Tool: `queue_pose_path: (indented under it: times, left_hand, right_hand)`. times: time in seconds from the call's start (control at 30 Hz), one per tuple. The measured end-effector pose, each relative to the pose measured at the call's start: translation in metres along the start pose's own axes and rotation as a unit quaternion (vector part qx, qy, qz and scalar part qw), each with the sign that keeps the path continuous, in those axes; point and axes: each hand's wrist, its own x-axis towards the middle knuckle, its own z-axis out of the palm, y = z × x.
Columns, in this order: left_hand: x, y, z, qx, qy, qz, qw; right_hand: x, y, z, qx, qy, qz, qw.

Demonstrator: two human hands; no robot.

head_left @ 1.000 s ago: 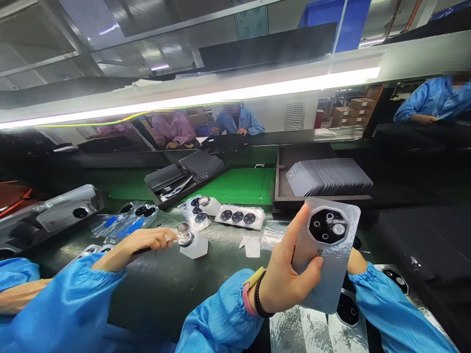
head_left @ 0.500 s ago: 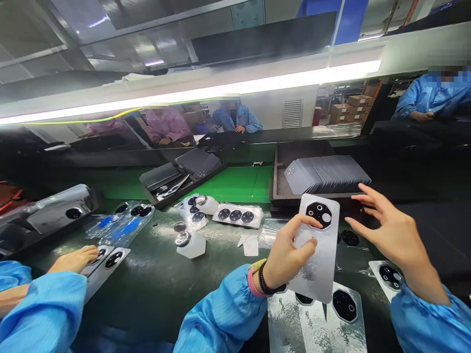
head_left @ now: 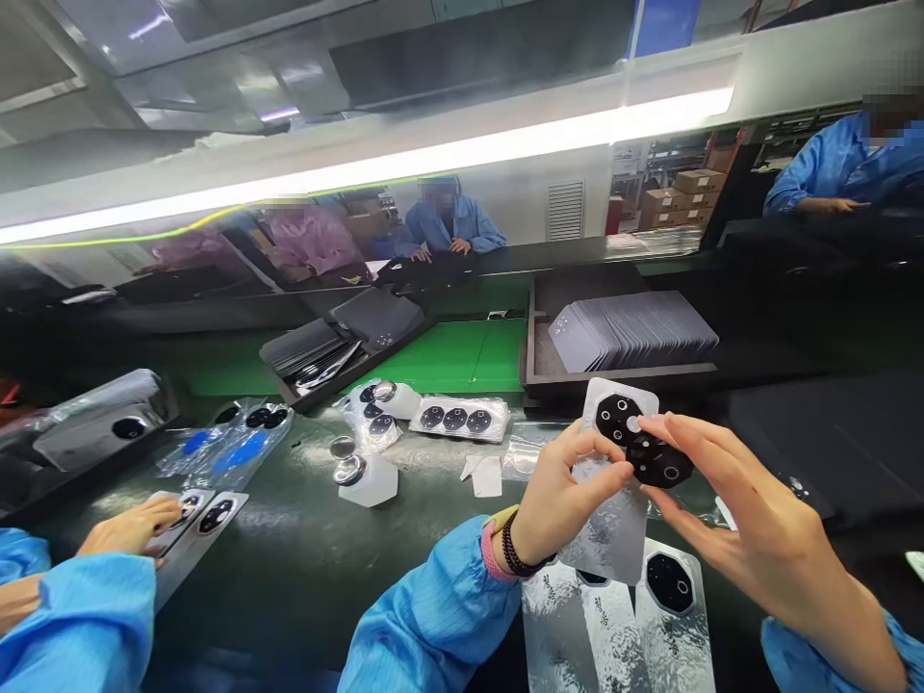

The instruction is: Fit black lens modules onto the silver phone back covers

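My left hand (head_left: 563, 496) grips a silver phone back cover (head_left: 613, 525) upright, its black octagonal camera module facing me. My right hand (head_left: 729, 500) pinches a loose black octagonal lens plate (head_left: 658, 462) against the cover's upper right, beside that module. Below my hands, several more silver back covers (head_left: 675, 616) lie flat on the dark bench.
A dark tray (head_left: 538, 361) with a row of grey covers stands behind my hands. Two white dispenser bottles (head_left: 365, 476), bags of black lens plates (head_left: 458, 421) and a second tray (head_left: 339, 346) lie left of centre. A co-worker's hand (head_left: 134, 525) rests on covers at far left.
My right hand came in from the right and now holds a black lens plate at the cover. The co-worker's hand stays on the covers at far left.
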Motion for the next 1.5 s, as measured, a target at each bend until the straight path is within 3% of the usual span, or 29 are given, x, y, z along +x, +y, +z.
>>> queue_pose_path:
  times: [0.07,0.23,0.37,0.7,0.87,1.23,1.5]
  left_hand:
    - [0.0,0.001,0.0,0.002,0.01,0.001,1.0]
    - [0.0,0.001,0.0,-0.001,0.033,0.001,0.999]
    - [-0.001,0.001,0.001,-0.008,0.03,0.005,1.0]
    - [-0.015,0.003,-0.002,-0.028,-0.048,0.003,0.998]
    - [-0.022,0.002,-0.004,-0.028,-0.089,0.022,0.995]
    - [-0.026,0.007,-0.005,-0.026,-0.098,0.008,0.995]
    - [-0.026,0.007,-0.003,-0.018,-0.099,0.004,0.995]
  right_hand:
    - [-0.001,-0.001,-0.004,-0.002,0.016,0.043,0.999]
    - [0.0,0.004,-0.012,0.054,0.035,0.279,0.958]
    - [0.006,0.004,-0.012,0.114,0.024,0.356,0.927]
    - [0.008,0.004,-0.02,0.202,0.089,0.42,0.88]
    - [0.006,-0.001,-0.022,0.209,0.075,0.402,0.888]
    - [0.007,-0.009,-0.021,0.183,0.023,0.388,0.903]
    - [0.004,-0.009,-0.021,0.169,0.039,0.367,0.914]
